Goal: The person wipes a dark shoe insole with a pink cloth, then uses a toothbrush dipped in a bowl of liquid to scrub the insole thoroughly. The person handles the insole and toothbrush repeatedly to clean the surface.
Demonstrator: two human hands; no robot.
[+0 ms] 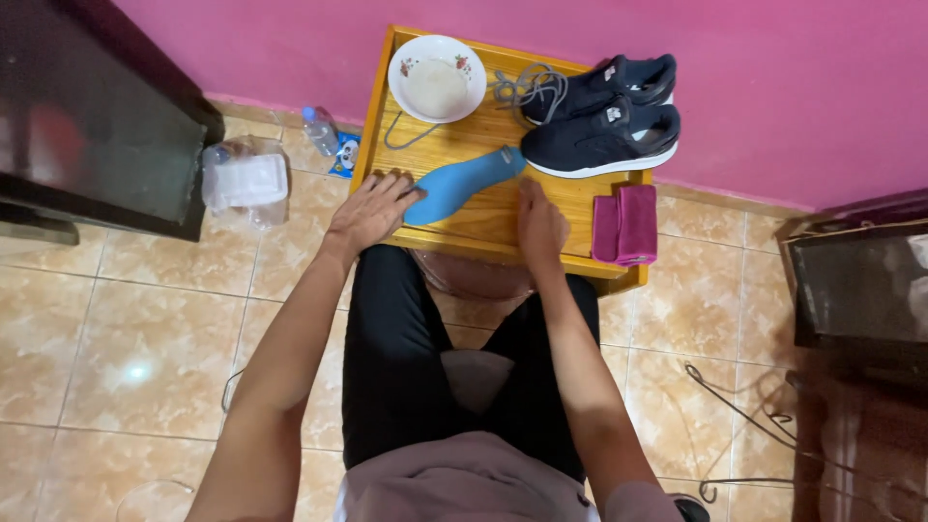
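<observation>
A blue shoe insole lies across a small wooden table. My left hand rests flat at the table's front left corner, fingers spread, touching the insole's wide end. My right hand lies palm down on the table just right of the insole, holding nothing. Behind the insole stand two dark navy sneakers with white soles, and grey laces lie loose beside them. A white bowl with cloudy liquid sits at the back left. A folded magenta cloth lies at the front right corner.
The pink wall runs right behind the table. A plastic bottle and a clear plastic bag lie on the tiled floor to the left, beside a dark cabinet. Dark furniture and cables are at the right.
</observation>
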